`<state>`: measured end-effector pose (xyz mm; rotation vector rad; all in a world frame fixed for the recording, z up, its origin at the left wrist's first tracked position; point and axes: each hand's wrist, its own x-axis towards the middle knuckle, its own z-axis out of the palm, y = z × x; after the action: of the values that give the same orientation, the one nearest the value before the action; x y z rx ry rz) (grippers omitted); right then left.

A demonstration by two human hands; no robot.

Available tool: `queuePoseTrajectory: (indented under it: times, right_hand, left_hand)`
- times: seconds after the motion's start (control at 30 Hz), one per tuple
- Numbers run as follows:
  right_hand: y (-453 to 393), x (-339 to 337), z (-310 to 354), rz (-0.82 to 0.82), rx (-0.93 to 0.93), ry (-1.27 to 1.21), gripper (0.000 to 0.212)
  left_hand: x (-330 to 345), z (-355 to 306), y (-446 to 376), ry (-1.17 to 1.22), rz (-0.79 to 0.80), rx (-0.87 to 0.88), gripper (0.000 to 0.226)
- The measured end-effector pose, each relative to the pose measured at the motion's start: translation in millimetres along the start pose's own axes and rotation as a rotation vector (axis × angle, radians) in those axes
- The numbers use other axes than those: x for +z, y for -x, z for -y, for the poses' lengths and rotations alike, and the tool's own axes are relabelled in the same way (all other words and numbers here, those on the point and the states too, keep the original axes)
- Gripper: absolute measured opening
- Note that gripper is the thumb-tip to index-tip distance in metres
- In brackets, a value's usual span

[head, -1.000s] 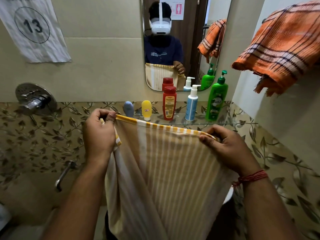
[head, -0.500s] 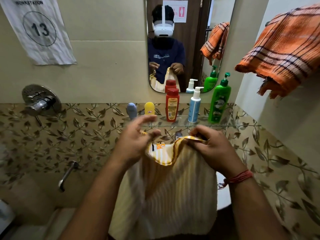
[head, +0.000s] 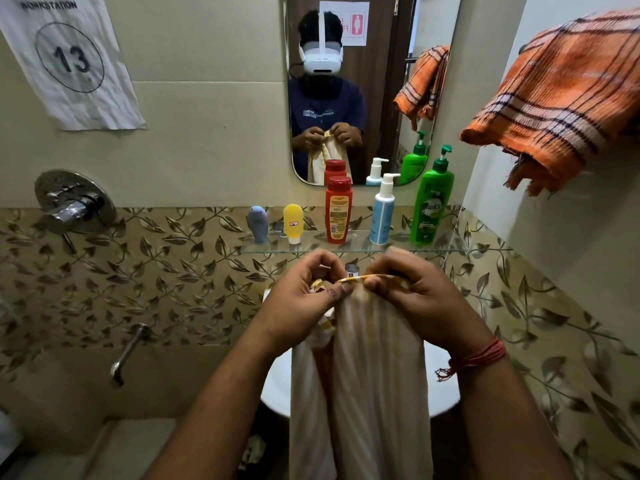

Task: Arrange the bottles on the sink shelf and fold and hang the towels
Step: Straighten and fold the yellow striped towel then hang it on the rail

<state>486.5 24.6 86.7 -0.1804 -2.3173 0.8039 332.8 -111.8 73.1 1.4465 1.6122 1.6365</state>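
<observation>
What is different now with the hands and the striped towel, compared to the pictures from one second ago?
The left hand and right hand moved toward each other until they almost touch, bringing the two top corners of the striped towel together. The towel, held spread wide before, now hangs folded in half lengthwise, narrow, over the sink. Both hands kept their pinch on the top edge. The five bottles on the glass shelf and the orange towel stayed as they were.

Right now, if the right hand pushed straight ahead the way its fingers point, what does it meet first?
The right hand points up-left toward the left hand, so it likely meets those fingers first; both already pinch the striped towel edge close together. Depth between them is unclear.
</observation>
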Motion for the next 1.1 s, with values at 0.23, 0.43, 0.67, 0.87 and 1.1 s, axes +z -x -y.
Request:
queuePoseTrajectory:
  times: [0.23,0.43,0.67,0.87,1.1]
  right_hand:
    - [21,-26,-12,0.318,0.387,0.11,0.036]
    - [28,-44,-10,0.203,0.315,0.344,0.023]
    - [39,-35,2,-0.098,0.274,-0.085,0.015]
    - [37,-33,23,-0.256,0.567,-0.613,0.011]
    - [40,12,82,0.048,0.427,-0.876,0.024]
  left_hand:
    - [-2,5,-2,-0.054,-0.212,-0.047,0.014]
    - [-3,7,-1,-0.215,-0.242,-0.078,0.013]
    - [-5,3,0,-0.26,-0.276,-0.134,0.01]
    - [-2,-12,9,-0.219,-0.362,-0.194,0.042]
    - [20,-30,16,0.061,-0.42,-0.3,0.07]
